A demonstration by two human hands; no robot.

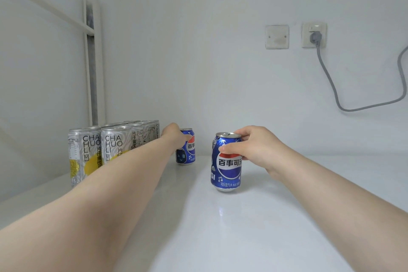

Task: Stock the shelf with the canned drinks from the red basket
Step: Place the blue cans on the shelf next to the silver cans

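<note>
Shelf point(287, 205): white, glossy, viewed from the front edge, with both bare forearms reaching in over it.

Right hand point(254, 148): grips the near Pepsi can point(226, 168) by its upper part. The thumb point(229, 149) lies across the front of the label and the index finger curls at the top rim; the remaining fingers are hidden behind the can. This blue can stands upright near the middle of the shelf, base on the surface, label facing the camera.

Left hand point(175, 136): reaches farther back and holds the far Pepsi can point(187, 150). One digit crosses the can's upper front; the rest of the fingers are out of sight behind it. This can stands upright on the shelf, deeper in and to the left of the near can, and well apart from it.

Cha Huo Li cans point(88, 152): tall silver and yellow cans standing in rows at the left of the shelf. The far Pepsi can stands just to the right of them.

Back wall: a white upright point(92, 73) rises behind the tall cans. At upper right are a blank wall plate point(277, 36) and a wall socket point(322, 43) carrying a grey plug point(315, 37), its grey cable point(331, 81) looping down and off to the right.
</note>
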